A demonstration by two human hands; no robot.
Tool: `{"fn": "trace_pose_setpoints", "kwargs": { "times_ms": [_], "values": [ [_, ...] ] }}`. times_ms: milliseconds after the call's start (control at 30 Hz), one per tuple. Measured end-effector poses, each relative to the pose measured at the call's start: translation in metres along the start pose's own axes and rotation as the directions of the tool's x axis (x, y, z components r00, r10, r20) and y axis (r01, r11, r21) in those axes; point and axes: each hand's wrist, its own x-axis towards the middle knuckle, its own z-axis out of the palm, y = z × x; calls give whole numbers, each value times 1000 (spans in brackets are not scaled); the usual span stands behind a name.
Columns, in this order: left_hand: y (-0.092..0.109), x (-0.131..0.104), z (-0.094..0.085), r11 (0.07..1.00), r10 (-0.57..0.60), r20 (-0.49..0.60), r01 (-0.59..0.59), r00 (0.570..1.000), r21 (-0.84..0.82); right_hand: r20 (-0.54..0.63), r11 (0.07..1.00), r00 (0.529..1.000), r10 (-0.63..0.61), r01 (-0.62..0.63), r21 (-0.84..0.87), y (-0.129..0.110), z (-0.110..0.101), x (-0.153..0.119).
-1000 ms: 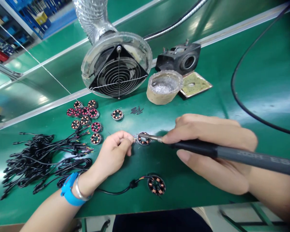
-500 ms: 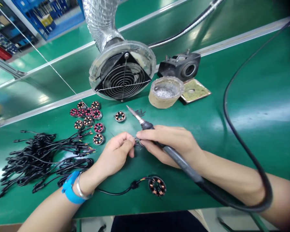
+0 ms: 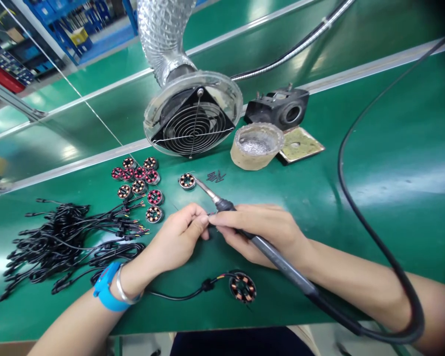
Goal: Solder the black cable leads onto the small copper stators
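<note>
My right hand [image 3: 263, 230] is closed round a soldering iron [image 3: 269, 254], whose bare metal tip points up and left, close to a small motor stator [image 3: 187, 181] with copper windings. My left hand [image 3: 183, 232] is pinched, its thumb and forefinger meeting my right fingertips. What lies between the fingers is small and mostly hidden; thin wire-like bits show there. Below my hands, a larger stator [image 3: 242, 287] lies flat, joined by coloured leads to a black cable [image 3: 181, 296] that runs under my left wrist.
Several small stators [image 3: 140, 186] sit in a group at the left, beside a heap of black cables [image 3: 55, 242]. Short dark pieces [image 3: 215, 176] lie behind the iron. Further back stand a fume fan [image 3: 193, 133], a solder-filled bowl [image 3: 257, 148], a yellowish pad [image 3: 300, 145] and a black holder [image 3: 278, 109].
The whole view has shifted slightly. The iron's tip now appears right by the small stator, where before it stood a little apart. Both hands stay together in the same pose.
</note>
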Motion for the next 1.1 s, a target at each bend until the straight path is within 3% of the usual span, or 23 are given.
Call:
{"fn": "trace_pose_setpoints", "kwargs": {
  "times_ms": [167, 300, 633, 800, 1100],
  "values": [
    [-4, 2, 3, 965, -80, 74, 96, 994, -243, -5, 996, 999, -40, 39, -77, 0, 1, -1],
    [1, 2, 5, 927, -147, 132, 183, 980, -328, -25, 994, 999, -37, 34, -105, -3, 2, 0],
    [-1, 3, 9, 930, -177, -3, 166, 984, -326, 42, 992, 993, 110, -112, 65, 4, 1, -3],
    [-2, 5, 11, 933, -211, -53, 185, 976, -308, -13, 976, 979, 202, -201, 79, 4, 5, 0],
    [-2, 5, 12, 943, -212, -71, 185, 975, -276, -28, 985, 989, 148, -145, 92, 1, -1, 4]
  ]
}}
